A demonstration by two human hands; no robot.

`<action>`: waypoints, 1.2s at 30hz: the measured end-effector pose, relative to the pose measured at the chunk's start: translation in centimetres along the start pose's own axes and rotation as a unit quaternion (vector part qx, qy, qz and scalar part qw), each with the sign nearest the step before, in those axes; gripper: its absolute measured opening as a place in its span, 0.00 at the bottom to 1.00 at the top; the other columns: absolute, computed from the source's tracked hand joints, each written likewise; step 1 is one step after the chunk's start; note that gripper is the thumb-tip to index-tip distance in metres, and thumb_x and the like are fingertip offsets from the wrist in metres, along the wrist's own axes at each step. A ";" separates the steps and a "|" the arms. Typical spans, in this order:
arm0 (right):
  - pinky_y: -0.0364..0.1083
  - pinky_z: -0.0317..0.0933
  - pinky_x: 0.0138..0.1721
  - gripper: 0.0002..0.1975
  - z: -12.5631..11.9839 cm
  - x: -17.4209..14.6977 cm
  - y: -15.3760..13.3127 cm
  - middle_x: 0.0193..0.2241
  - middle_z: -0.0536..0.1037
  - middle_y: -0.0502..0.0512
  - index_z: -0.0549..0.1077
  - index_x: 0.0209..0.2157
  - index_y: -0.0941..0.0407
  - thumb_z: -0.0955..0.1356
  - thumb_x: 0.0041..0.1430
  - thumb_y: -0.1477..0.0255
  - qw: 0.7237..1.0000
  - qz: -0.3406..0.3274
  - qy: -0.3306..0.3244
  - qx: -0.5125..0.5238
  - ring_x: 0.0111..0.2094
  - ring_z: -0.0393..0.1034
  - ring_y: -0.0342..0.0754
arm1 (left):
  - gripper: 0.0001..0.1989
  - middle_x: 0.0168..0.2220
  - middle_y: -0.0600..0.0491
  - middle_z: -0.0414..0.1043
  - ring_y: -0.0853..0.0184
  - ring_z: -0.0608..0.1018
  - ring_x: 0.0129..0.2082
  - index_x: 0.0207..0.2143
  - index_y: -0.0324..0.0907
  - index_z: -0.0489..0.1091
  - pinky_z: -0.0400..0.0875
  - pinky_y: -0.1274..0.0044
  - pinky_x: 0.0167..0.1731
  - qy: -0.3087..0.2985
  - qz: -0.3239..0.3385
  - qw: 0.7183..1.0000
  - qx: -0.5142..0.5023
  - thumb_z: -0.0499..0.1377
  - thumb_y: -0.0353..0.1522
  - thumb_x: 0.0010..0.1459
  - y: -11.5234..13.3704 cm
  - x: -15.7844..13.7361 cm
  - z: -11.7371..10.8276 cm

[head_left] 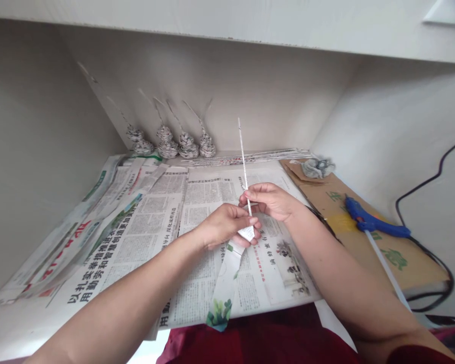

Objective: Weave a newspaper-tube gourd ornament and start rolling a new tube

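A thin, tightly rolled newspaper stick (243, 151) rises at a slight tilt from between my hands. Its lower end widens into a loose newspaper strip (227, 270), which hangs toward me and has a green plant picture at its tip. My left hand (227, 226) pinches the base, where the strip wraps into the roll. Just above it, the fingers of my right hand (266, 198) close around the stick. Printed newspaper sheets (208, 197) lie flat under both hands.
Woven paper gourd shapes (188, 145) stand along the back wall, beside a bundle of rolled paper sticks (250, 157). At right, a blue glue gun (375, 221) and its cord rest on cardboard (413, 263), with a grey paper flower (317, 168) behind. Newspaper strips (87, 217) lie left.
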State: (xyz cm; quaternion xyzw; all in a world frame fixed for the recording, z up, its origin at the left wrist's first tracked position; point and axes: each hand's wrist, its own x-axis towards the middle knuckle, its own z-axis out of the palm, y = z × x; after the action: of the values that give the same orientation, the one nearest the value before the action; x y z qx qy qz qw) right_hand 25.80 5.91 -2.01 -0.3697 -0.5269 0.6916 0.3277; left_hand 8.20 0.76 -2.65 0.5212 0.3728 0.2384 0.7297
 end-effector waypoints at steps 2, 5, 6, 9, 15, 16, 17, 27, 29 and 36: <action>0.44 0.66 0.32 0.12 -0.1 0.1 0.1 0.29 0.79 0.53 0.77 0.27 0.59 0.77 0.47 0.64 1.000 0.002 -0.004 0.008 0.30 0.73 0.43 | 0.19 0.32 0.46 0.77 0.64 0.80 0.31 0.35 0.36 0.75 0.75 0.74 0.30 -0.002 -0.003 1.000 0.004 0.65 0.44 0.52 0.0 0.0 -0.1; 0.44 0.66 0.33 0.12 -0.1 0.3 0.3 0.28 0.78 0.51 0.76 0.25 0.58 0.77 0.47 0.64 1.000 0.002 -0.003 0.012 0.30 0.72 0.43 | 0.18 0.32 0.46 0.77 0.64 0.80 0.31 0.35 0.35 0.75 0.75 0.74 0.29 -0.001 -0.003 1.000 0.005 0.64 0.43 0.52 0.0 0.1 0.0; 0.44 0.66 0.33 0.13 -0.1 0.3 0.3 0.28 0.78 0.51 0.76 0.25 0.58 0.76 0.48 0.64 1.000 -0.001 0.001 0.010 0.30 0.72 0.42 | 0.18 0.32 0.46 0.77 0.64 0.80 0.31 0.35 0.35 0.75 0.75 0.74 0.29 -0.002 -0.002 1.000 0.007 0.64 0.43 0.52 0.0 0.1 0.0; 0.42 0.65 0.31 0.13 0.1 0.2 0.2 0.28 0.77 0.50 0.74 0.24 0.58 0.76 0.49 0.63 1.000 -0.017 0.015 -0.009 0.29 0.71 0.42 | 0.17 0.32 0.46 0.77 0.64 0.80 0.31 0.35 0.35 0.75 0.75 0.75 0.28 -0.001 0.003 1.000 0.011 0.63 0.43 0.53 0.0 0.1 0.1; 0.42 0.65 0.28 0.15 0.2 -0.2 -0.2 0.33 0.78 0.55 0.78 0.31 0.60 0.74 0.51 0.61 0.998 -0.034 -0.015 -0.057 0.29 0.72 0.43 | 0.19 0.31 0.46 0.77 0.64 0.80 0.30 0.35 0.35 0.75 0.75 0.75 0.29 -0.001 0.014 1.000 0.000 0.63 0.44 0.53 -0.3 0.2 0.0; 0.42 0.65 0.28 0.15 0.2 -0.1 -0.1 0.33 0.78 0.55 0.78 0.30 0.60 0.75 0.50 0.61 0.998 -0.030 -0.011 -0.055 0.28 0.72 0.42 | 0.18 0.31 0.46 0.77 0.64 0.80 0.30 0.35 0.35 0.75 0.76 0.75 0.29 -0.003 0.013 1.000 -0.001 0.63 0.43 0.53 -0.4 0.3 -0.1; 0.42 0.64 0.27 0.15 0.3 0.0 -0.1 0.31 0.78 0.54 0.77 0.29 0.60 0.76 0.48 0.62 0.998 -0.026 -0.001 -0.050 0.27 0.71 0.41 | 0.18 0.31 0.46 0.77 0.64 0.80 0.30 0.35 0.35 0.75 0.76 0.75 0.28 -0.005 0.012 1.000 -0.004 0.63 0.43 0.54 -0.4 0.3 -0.1; 0.41 0.63 0.24 0.28 0.3 0.1 0.3 0.26 0.75 0.50 0.74 0.39 0.59 0.73 0.46 0.49 0.996 -0.018 -0.072 -0.057 0.22 0.67 0.41 | 0.10 0.29 0.45 0.77 0.64 0.82 0.29 0.35 0.33 0.75 0.78 0.76 0.28 0.070 0.080 0.991 -0.085 0.60 0.33 0.60 0.6 0.2 -0.4; 0.41 0.64 0.25 0.28 0.4 0.0 0.6 0.24 0.73 0.47 0.74 0.36 0.59 0.76 0.40 0.52 0.985 0.011 -0.113 -0.132 0.23 0.67 0.41 | 0.10 0.29 0.45 0.78 0.64 0.82 0.29 0.35 0.32 0.75 0.79 0.77 0.29 0.122 0.127 0.977 -0.119 0.58 0.31 0.61 1.0 0.3 -1.1; 0.40 0.58 0.24 0.19 2.3 0.2 1.9 0.21 0.77 0.50 0.76 0.26 0.58 0.68 0.58 0.56 0.928 0.013 -0.124 -0.351 0.22 0.69 0.41 | 0.09 0.34 0.44 0.78 0.66 0.82 0.31 0.38 0.32 0.74 0.78 0.81 0.25 0.187 0.136 0.949 -0.215 0.55 0.29 0.63 2.1 0.4 -3.2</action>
State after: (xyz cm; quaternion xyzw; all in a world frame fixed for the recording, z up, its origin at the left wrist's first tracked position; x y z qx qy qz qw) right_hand 23.59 4.49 -3.50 -0.3793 -0.7673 0.5073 0.1001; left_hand 6.00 3.57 -1.38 0.3433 0.3680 0.5031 0.7026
